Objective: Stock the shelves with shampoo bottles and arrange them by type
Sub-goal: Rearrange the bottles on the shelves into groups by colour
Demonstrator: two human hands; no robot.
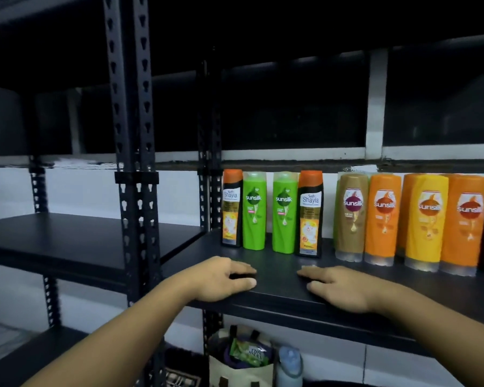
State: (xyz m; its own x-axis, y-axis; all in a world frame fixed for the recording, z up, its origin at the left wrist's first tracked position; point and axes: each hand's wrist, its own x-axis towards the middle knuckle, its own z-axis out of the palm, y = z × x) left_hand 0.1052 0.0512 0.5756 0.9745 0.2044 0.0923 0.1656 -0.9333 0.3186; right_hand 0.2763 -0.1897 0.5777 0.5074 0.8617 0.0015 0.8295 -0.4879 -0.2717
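- Left hand (224,277) and right hand (338,289) lie flat on the shelf (280,265) front, apart, fingers relaxed, holding nothing.
- Shampoo bottles (310,216) stand upright in a row behind the hands.
- Bag (235,371) below the shelf holds a green packet (249,354).

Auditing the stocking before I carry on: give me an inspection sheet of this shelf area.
Surface: black shelf, matte.
Job's things: left Shayla bottle, green bottles, right Shayla bottle, in that order, upright; rightward a brown bottle, orange bottles and a yellow bottle, cap-down.
Clutter: bag and blue bottle below the shelf.
Grippers: left hand and right hand rest flat on the shelf front, holding nothing.
Cables: nothing seen.
Surroundings: slotted uprights, white wall.
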